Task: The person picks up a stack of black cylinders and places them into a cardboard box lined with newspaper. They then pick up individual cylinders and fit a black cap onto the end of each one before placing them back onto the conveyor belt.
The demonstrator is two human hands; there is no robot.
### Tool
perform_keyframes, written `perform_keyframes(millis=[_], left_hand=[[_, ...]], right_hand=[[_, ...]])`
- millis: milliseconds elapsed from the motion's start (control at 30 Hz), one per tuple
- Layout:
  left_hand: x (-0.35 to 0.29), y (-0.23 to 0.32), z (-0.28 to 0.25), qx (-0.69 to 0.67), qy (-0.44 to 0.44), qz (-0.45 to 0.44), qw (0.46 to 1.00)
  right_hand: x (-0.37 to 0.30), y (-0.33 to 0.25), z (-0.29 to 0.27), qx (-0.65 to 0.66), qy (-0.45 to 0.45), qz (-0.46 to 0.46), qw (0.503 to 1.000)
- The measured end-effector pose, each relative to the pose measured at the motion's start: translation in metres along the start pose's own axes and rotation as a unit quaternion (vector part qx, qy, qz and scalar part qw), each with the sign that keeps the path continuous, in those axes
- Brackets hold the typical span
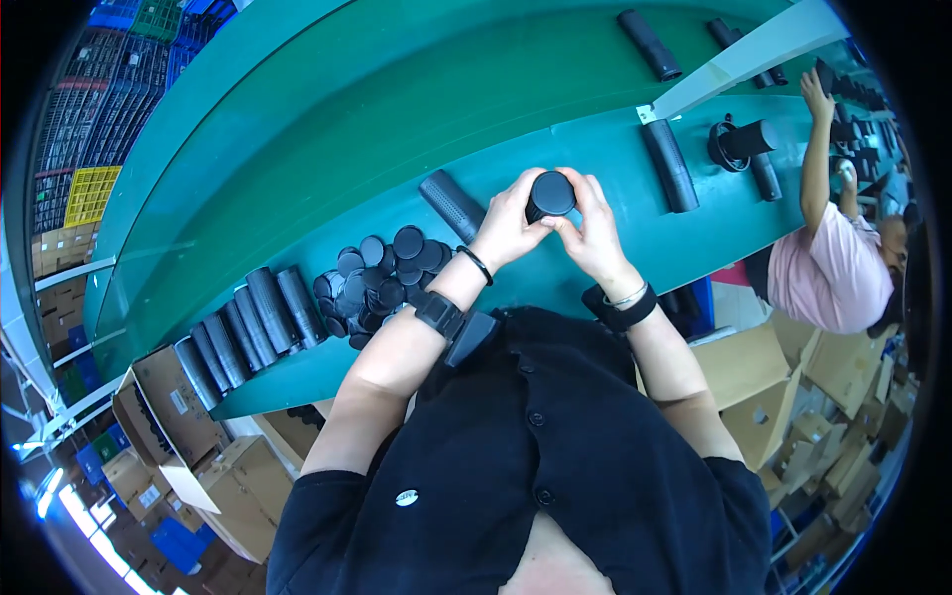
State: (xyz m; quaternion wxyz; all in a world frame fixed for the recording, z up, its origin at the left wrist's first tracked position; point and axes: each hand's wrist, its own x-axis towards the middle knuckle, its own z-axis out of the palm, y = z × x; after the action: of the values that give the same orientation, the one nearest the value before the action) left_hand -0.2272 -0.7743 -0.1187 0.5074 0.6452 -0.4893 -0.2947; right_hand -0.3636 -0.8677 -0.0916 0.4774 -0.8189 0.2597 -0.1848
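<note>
Between my two hands a black cylinder with a round cap stands end-up, its flat top facing me. My left hand wraps its left side, while my right hand closes on the right side with the thumb near the front rim. The cylinder's lower part is hidden by my fingers. Just left of my left hand lies a black perforated tube, partly behind the wrist. A heap of black round caps spreads beside my left forearm.
Several black tubes lie in a row at the bench's left end. Another tube rests to the right, under a pale metal bar. A co-worker in a pink shirt reaches over the bench at right. Cardboard boxes stand below.
</note>
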Motion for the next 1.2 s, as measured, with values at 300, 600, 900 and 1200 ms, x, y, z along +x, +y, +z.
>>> perform_keyframes(millis=[300,600,900,1200], left_hand=[[0.018,-0.003,0.005,-0.025,0.027,-0.011,0.999],[0.002,0.012,0.004,0.028,-0.015,-0.068,0.997],[-0.002,0.008,0.006,-0.194,-0.051,-0.094,0.975],[-0.01,0.012,0.007,-0.124,-0.064,-0.046,0.989]], right_hand=[[0.011,0.006,-0.013,0.2,-0.039,0.031,0.979],[-0.001,0.011,0.001,0.465,0.017,0.128,0.876],[-0.003,0.001,0.003,0.503,0.03,0.148,0.851],[-0.003,0.017,-0.003,0.465,-0.011,0.105,0.879]])
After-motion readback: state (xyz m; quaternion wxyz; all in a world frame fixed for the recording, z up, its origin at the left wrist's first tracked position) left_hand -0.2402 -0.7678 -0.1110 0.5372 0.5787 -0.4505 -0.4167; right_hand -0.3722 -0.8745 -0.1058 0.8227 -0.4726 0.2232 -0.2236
